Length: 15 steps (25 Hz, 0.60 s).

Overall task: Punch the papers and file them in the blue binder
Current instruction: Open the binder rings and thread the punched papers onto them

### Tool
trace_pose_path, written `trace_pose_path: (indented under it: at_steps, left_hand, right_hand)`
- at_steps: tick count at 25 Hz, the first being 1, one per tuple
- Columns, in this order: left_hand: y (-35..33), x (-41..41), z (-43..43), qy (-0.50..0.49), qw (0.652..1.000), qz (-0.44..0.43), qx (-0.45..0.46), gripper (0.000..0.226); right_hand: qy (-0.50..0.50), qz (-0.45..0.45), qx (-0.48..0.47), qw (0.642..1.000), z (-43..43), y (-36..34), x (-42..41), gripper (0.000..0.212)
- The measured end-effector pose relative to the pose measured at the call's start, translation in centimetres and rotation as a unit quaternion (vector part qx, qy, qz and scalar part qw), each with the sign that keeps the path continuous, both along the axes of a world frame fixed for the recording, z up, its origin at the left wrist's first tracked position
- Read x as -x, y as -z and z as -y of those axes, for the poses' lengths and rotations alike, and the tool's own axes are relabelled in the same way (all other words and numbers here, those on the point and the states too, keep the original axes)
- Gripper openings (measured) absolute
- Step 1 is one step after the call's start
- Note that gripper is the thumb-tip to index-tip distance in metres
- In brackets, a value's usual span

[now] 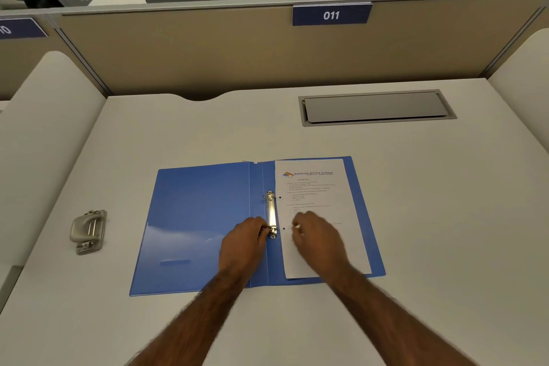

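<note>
The blue binder (196, 226) lies open and flat on the white desk. Its metal ring mechanism (271, 214) runs down the spine. A printed paper (319, 187) with two punched holes along its left edge lies on the binder's right half, just right of the rings. My left hand (242, 245) pinches the lower ring of the mechanism. My right hand (316, 236) rests on the lower middle of the paper, fingers curled toward its punched edge. The metal hole punch (88, 230) sits on the desk to the left of the binder.
The white desk (430, 217) has a grey cable hatch (375, 107) at the back right. A beige partition (208, 50) with a "011" label (331, 15) closes off the far edge. White side dividers rise at left and right.
</note>
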<state>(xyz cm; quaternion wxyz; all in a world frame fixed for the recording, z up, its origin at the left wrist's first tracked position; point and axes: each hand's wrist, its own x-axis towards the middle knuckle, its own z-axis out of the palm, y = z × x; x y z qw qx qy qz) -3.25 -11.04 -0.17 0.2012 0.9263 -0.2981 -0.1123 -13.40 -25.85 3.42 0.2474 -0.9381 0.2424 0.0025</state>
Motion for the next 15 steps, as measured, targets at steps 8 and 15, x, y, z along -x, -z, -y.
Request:
trace_pose_path:
  at_steps: [8,15]
  left_hand:
    - [-0.3,-0.1,0.2,0.009,1.0,0.017,-0.008,0.023]
    - [-0.2,-0.8,0.0,0.028,1.0,0.012,-0.002,0.022]
  right_hand:
    - [-0.125,-0.065,0.078,0.987,-1.9,1.4,-3.8,0.025]
    - [-0.127,-0.061,0.092,0.986,-1.9,1.6,-4.3,0.024]
